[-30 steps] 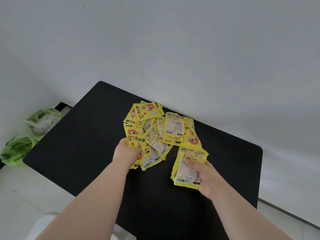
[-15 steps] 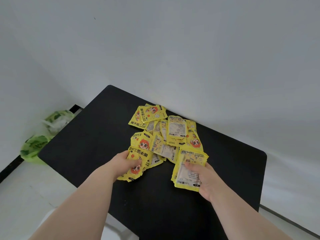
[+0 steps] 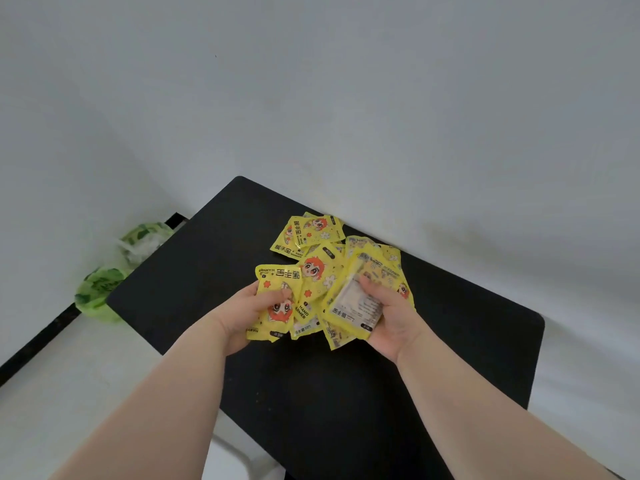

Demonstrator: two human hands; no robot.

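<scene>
While your left hand (image 3: 244,315) pinches one yellow packet (image 3: 274,278), your right hand (image 3: 393,317) grips a stack of packets (image 3: 353,304), both above the loose pile (image 3: 311,233) on the black table (image 3: 194,271). Stack count unreadable; fingers underneath are hidden.

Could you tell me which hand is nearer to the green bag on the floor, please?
Left. The left hand, gripping a yellow packet, is right of the green bag; the right hand, holding a stack of packets, is farther right.

"HAND WARMER", "暖手宝" — on yellow packets (image 3: 311,233)
</scene>
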